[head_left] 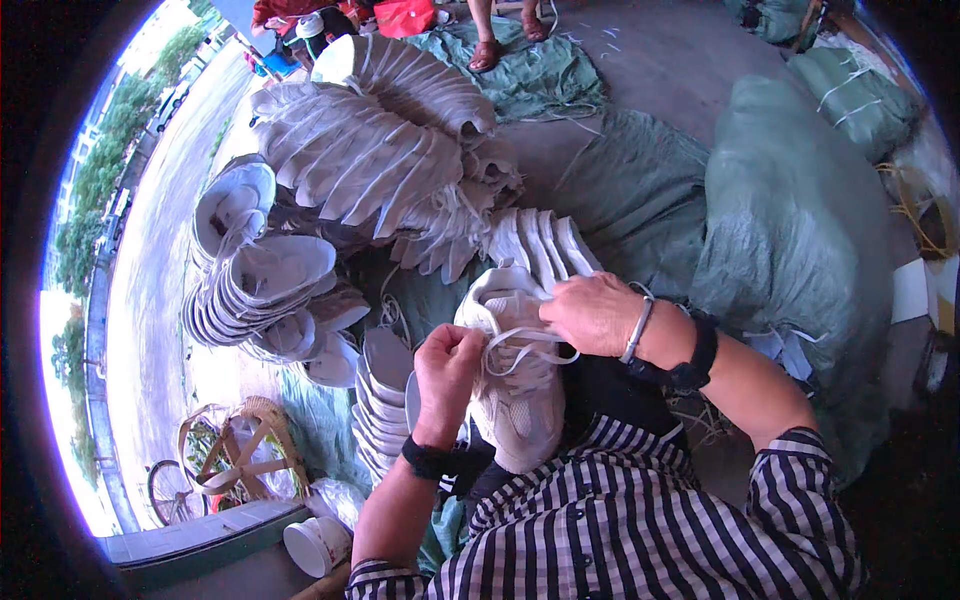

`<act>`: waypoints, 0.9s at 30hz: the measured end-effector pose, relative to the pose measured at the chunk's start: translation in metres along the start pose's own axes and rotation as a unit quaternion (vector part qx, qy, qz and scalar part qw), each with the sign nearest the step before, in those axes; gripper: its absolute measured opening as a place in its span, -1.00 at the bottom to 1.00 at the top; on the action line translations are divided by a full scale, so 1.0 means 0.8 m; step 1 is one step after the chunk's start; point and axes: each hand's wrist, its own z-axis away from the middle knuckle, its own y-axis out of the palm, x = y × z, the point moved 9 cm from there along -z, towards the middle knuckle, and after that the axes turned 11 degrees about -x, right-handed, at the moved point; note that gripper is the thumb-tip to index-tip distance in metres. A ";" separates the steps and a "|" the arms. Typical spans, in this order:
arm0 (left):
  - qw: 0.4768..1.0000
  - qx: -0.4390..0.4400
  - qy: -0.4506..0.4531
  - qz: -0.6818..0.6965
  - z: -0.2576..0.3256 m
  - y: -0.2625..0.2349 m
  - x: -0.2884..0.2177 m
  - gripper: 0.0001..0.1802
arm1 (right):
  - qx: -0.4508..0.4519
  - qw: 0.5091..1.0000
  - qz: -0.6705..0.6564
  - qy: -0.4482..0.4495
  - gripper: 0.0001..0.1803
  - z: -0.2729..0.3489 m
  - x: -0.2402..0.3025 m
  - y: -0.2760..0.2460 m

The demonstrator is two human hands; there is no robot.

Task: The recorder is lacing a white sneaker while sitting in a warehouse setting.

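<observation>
Left hand [447,362] pinches the lace [520,345] taut – the white shoe [515,385] sits just right of that grip, long axis running toe-away from the lap. Right hand [597,312] clamps its far end, fingers curled over, equally close.

White sneaker [515,390]: toe end hidden beneath the right hand [592,312]; lace ends lost inside the closed left hand [447,362]. Standing person's sandalled feet [487,53]: cut off above the ankle by the top edge. Bicycle wheel [170,492]: partly outside the fisheye rim. Distant figures at top left: too small to resolve.
</observation>
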 end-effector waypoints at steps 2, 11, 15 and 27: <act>0.881 -0.128 0.338 -0.306 0.029 0.004 -0.075 -0.87 | 0.022 1.000 -0.001 0.018 -0.87 -0.006 -0.003 0.012; 0.991 0.041 0.118 -0.054 0.001 0.002 -0.015 -0.83 | -0.161 0.922 -0.320 0.147 -0.88 -0.032 -0.079 0.028; 0.993 0.062 0.101 -0.010 0.001 -0.003 -0.013 -0.84 | -0.399 0.767 -0.438 0.248 -0.85 -0.045 -0.160 -0.066; 0.969 0.014 0.198 -0.149 -0.004 0.003 -0.023 -0.83 | -0.231 0.910 -0.342 -0.027 -0.89 -0.037 0.000 0.012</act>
